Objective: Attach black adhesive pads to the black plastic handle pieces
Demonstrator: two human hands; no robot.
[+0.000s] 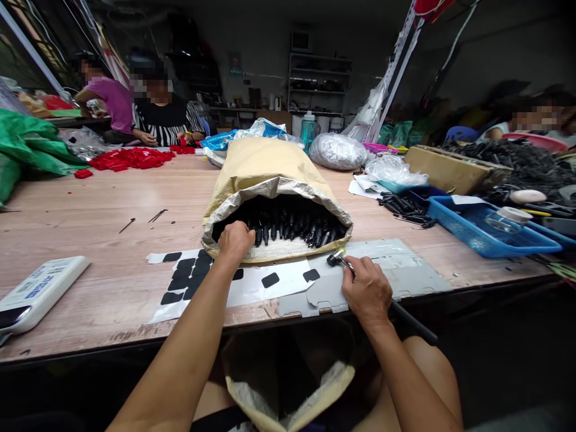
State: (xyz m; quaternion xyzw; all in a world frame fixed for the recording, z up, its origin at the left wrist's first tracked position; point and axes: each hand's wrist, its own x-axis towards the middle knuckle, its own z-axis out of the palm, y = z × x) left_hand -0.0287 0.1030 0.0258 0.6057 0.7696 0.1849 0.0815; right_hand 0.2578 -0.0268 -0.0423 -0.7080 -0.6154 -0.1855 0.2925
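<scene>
The sack (pixel 274 159) in front of you lies on its side on the table (pixel 108 240), its wide mouth facing you. It is tan outside, with a creased, whitish lining turned out around the rim. Inside, slim black pieces (pixel 273 231) lie packed in a row, many with their narrow ends pointing toward you; deeper in, they fade into shadow.

The hammer (pixel 334 259) has a small, shiny black head with a yellow-green tip, a thin metal shaft and a long black handle. Its head is just beside the right corner of the sack's mouth, above a grey board (pixel 382 264).

Your left arm reaches forward and slightly inward, the hand (pixel 235 240) at the left part of the opening with its fingers bent inward; you may or may not be gripping a piece, I cannot tell. Your right forearm angles up and inward, and your right hand (pixel 368 291) is closed around the hammer, the handle sticking out behind toward your right knee.

Below your wrists, a white sheet (pixel 245 294) carries rounded black patches (pixel 270 280).
</scene>
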